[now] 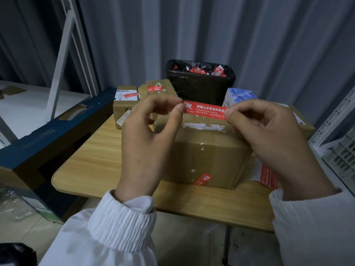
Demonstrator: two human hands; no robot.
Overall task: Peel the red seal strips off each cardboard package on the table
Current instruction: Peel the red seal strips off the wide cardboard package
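Pinching a red seal strip (pixel 204 112) taut, both hands hover above the package (pixel 203 158).

A: Plain brown cardboard boxes (pixel 201 156) on the light wooden tabletop (pixel 92 160)?
B: Four. Plus one blue-and-white carton (pixel 240 96).
A: Red paper seal strips (pixel 203 111)?
B: Five flat ones. Crumpled ones in the one black lined bin (pixel 199 87): too many, can't count.

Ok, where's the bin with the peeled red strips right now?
In the head view the black bin stands centre, beyond the big cardboard box, with a blue-and-white carton just right of it.
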